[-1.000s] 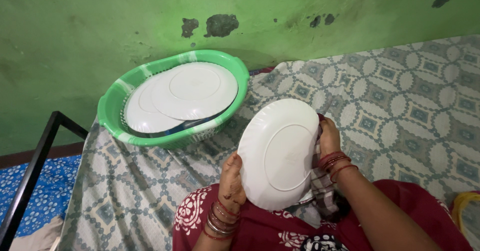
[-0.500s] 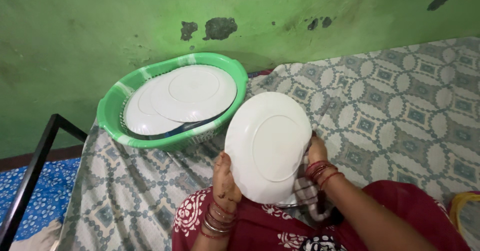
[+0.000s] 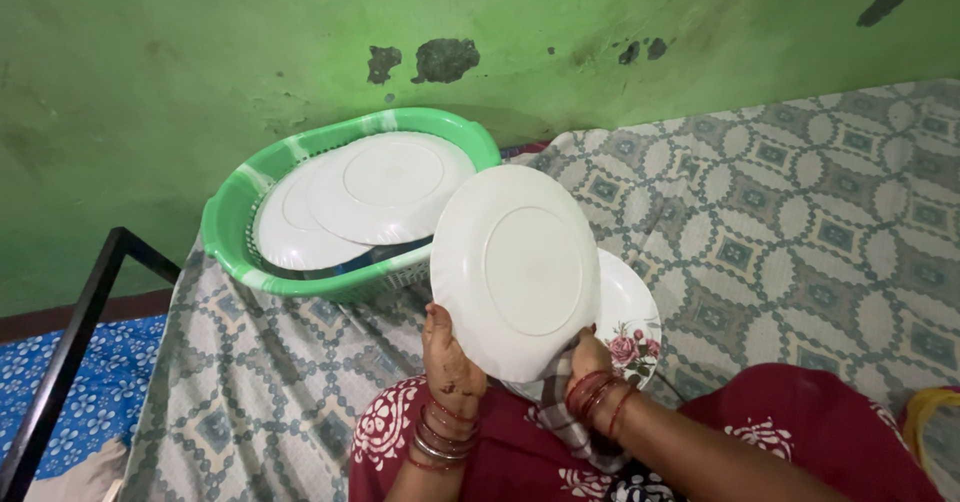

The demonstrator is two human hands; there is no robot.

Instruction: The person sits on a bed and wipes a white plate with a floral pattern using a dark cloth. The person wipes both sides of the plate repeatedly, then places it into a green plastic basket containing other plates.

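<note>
Two hands grip one white plate, underside up; left hand clamped at seven o'clock, right hand with checked cloth at five; green basket lies at ten o'clock, nearer left.

1. Soft, even light fills the scene; it is moderately bright, with no hard glare.
2. The white plate looks bright but keeps its detail.
3. A faint shadow falls behind the green basket on the wall.
4. Focus is sharp throughout, with slight wide-angle stretch at the edges.

L hand raised, fingers curled in a grip, bangles at wrist. R hand just beside it, mostly hidden.
</note>
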